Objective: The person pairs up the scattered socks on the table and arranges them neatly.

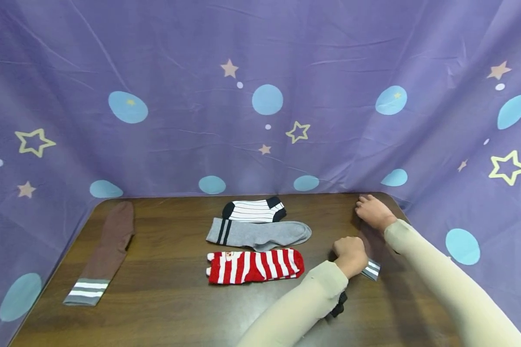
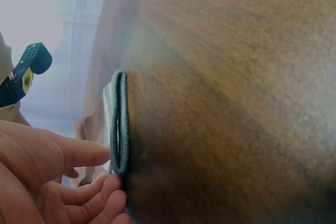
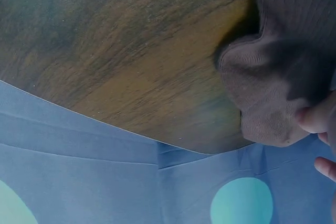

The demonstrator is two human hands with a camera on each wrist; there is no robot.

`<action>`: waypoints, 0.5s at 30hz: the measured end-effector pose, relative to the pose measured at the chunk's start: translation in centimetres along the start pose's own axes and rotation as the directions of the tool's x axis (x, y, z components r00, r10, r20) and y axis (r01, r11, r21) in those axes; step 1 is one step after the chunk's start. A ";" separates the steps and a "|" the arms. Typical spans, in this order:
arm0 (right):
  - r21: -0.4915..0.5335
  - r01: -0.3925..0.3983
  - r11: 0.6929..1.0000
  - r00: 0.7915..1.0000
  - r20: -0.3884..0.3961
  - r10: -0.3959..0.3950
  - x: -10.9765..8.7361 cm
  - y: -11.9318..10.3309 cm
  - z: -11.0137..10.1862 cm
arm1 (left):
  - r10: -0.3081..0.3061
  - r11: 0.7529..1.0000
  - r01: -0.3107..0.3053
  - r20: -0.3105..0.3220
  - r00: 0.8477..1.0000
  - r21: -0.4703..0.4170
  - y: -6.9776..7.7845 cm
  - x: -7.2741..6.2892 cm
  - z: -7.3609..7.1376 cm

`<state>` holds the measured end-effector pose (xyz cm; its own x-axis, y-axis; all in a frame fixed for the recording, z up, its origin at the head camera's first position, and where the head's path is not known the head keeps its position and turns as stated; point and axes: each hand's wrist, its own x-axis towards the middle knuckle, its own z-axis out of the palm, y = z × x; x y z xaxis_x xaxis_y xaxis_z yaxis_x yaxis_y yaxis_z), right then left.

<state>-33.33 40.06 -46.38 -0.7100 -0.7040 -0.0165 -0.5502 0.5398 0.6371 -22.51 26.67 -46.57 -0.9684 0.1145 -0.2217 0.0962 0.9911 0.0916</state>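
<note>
A brown sock with a grey-and-white striped cuff lies lengthwise at the table's right side. My left hand is at its cuff end, and in the left wrist view the thumb and fingers pinch the lower edge of the grey cuff opening. At the far end my right hand holds the toe, its thumb on the brown fabric near the table's edge. Much of the sock's middle is hidden behind my hands in the head view.
A matching brown sock lies at the left. Stacked down the middle are a white-and-black ankle sock, a grey sock and a red-and-white striped sock. Something black shows partly under my left forearm. A purple curtain surrounds the table.
</note>
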 end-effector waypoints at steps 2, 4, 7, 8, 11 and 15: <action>0.009 -0.018 1.000 1.000 -0.009 0.018 -0.2 0.3 0.3 | 0.001 1.000 -0.001 -0.001 1.000 -0.006 0.1 -0.1 0.0; 0.021 -0.034 0.999 0.999 -0.022 0.034 -0.5 0.6 0.4 | 0.005 1.000 -0.005 -0.001 1.000 -0.015 0.0 -0.1 0.0; 0.033 -0.049 0.998 0.998 -0.032 0.050 -1.0 0.9 0.6 | 0.014 1.000 -0.014 0.002 1.000 -0.019 0.0 -0.3 0.1; 0.035 -0.051 0.998 0.998 -0.033 0.052 -1.1 0.9 0.5 | 0.016 1.000 -0.016 0.004 1.000 -0.017 -0.1 -0.4 0.1; 0.026 -0.048 0.999 0.998 -0.036 0.049 -1.4 1.0 0.5 | 0.018 1.000 -0.018 0.008 1.000 -0.001 -0.3 -0.5 0.3; 0.011 -0.035 0.999 0.996 -0.082 0.035 -1.6 1.0 0.5 | 0.005 1.000 -0.005 -0.009 1.000 0.014 -0.8 -0.6 0.5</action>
<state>-32.95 41.98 -46.15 -0.6905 -0.7200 0.0693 -0.5301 0.5690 0.6287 -21.86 25.82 -46.97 -0.9700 0.1191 -0.2120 0.1044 0.9914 0.0793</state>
